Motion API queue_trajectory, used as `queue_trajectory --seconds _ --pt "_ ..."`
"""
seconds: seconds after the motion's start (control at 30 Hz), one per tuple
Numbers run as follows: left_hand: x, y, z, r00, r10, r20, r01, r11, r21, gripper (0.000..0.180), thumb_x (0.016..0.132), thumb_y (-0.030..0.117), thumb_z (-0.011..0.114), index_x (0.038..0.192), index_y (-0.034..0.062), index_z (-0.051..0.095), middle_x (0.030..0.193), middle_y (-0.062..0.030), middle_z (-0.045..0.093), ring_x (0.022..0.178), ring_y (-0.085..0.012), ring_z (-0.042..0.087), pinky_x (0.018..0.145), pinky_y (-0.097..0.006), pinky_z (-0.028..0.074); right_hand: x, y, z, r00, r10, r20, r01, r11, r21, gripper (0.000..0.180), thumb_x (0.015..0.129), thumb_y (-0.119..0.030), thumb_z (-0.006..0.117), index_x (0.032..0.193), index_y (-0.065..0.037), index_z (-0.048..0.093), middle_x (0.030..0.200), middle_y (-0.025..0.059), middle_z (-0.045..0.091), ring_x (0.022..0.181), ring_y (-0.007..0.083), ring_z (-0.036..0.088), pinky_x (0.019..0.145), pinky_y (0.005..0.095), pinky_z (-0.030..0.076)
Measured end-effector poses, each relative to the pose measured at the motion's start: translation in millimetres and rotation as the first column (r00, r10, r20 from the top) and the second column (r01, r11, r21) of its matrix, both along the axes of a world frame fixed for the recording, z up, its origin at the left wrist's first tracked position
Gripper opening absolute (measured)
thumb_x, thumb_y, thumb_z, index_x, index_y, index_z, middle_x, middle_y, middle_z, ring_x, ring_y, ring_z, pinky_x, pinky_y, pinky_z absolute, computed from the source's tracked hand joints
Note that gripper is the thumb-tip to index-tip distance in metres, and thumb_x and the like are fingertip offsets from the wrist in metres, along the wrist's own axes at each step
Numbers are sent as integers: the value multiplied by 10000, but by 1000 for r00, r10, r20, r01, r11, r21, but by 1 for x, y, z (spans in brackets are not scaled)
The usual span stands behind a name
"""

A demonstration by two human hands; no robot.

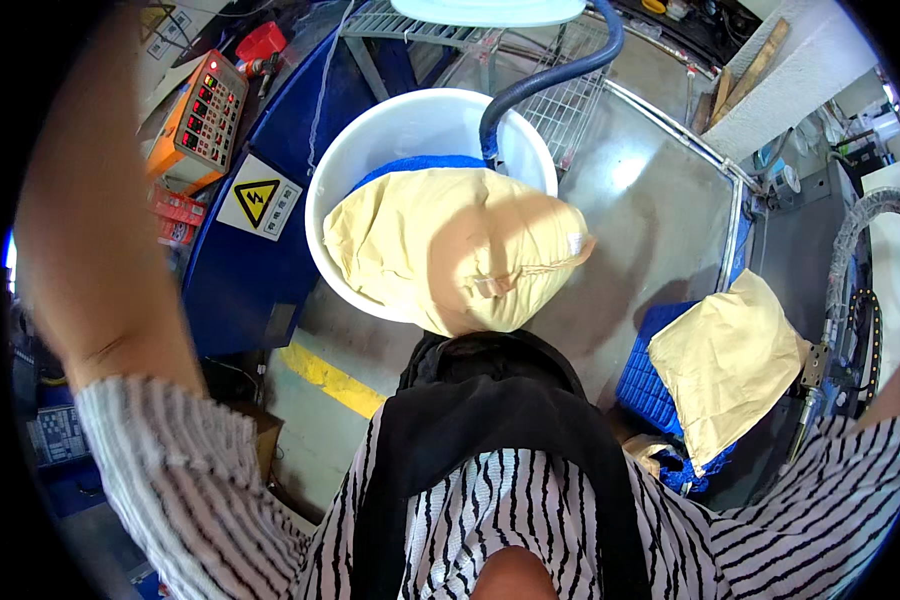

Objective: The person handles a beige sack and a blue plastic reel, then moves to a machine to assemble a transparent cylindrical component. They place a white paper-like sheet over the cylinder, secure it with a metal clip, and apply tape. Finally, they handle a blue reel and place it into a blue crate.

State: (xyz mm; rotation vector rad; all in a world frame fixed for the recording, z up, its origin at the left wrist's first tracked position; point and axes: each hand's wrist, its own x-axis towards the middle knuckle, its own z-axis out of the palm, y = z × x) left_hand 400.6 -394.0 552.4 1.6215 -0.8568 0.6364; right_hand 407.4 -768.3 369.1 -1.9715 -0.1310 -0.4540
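at far left, the left forearm rises toward the upper edge; the left hand is out of view, so its opening and any hold cannot be told. beside that arm stand an orange control box and a blue cabinet bearing a warning sign. at centre, the sack lies across the tub, its near end overhanging the near rim, blue material showing behind it. the sack is bulging; judged heavy, soft-skinned and liable to sag or slump, with a paper-like cover that may slip or tear. recommended hold: both ends, palms spread beneath the bulk, not the seam alone. a dark hose drops into the tub behind it. to the right, a bag lies flattened over a blue crate; judged light and limp, safely lifted by one corner. at far right, the right sleeve shows; the right hand is out of view, its state undetermined.
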Motion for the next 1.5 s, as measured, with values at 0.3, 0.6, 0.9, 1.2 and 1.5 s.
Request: queue_trajectory --seconds 0.3,0.6,0.9,1.2,1.5 --pt "-20 -89 -177 893 -298 -336 426 799 425 514 839 174 669 1320 93 509 1180 -130 610 1052 -261 600 895 -367 475 -97 -385 111 640 -711 290 740 673 17 196 931 -229 463 886 -83 585 806 23 562 702 140 535 599 327 440" --pt "-166 17 -307 673 679 -292 -305 614 728 734 692 199 771 1336 61 446 1399 -181 385 1276 -417 360 1039 -486 344 -62 -251 -307 879 -158 -449 287 928 237 196 954 -303 493 993 -133 582 777 -20 541 644 88 489 547 252 408" --pt "-152 19 -352 617 678 -400 -397 707 586 466 724 254 770 1074 37 551 1096 -171 577 1011 -359 538 872 -422 445 17 132 -412 606 566 -558 458 325 827 671 894 -577 486 1350 -88 435 1336 125 503 1217 311 485 1028 462 376" --pt "-115 52 -376 527 439 -728 -406 882 239 244 777 221 727 829 46 565 800 -108 602 753 -252 592 665 -322 464 6 146 -438 821 309 -481 415 256 873 457 957 -441 420 1187 -58 519 1180 107 591 1027 273 581 919 404 455" --pt "-177 196 -344 384 -6 -923 -664 693 -280 191 848 113 671 714 73 541 633 55 486 590 -37 420 538 -208 335 -92 235 -315 764 -294 -574 613 607 506 433 994 -379 398 1203 -19 517 1122 100 600 993 246 572 887 374 447"
